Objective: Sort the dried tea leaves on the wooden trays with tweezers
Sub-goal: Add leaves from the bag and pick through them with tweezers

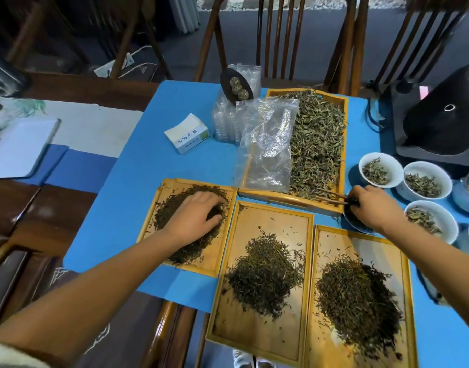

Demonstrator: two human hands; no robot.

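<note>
Four wooden trays lie on the blue cloth. The left tray holds dark tea leaves, and my left hand rests on that pile with curled fingers digging into it. The middle tray and the right tray each carry a heap of dark leaves. The far tray holds greenish leaves. My right hand holds wooden tweezers over a dark bowl of leaves; the tweezer tips point left at the far tray's corner.
White bowls with green leaves stand to the right. A clear plastic bag lies across the far tray. A white box, stacked clear cups, a black machine and wooden chairs sit beyond.
</note>
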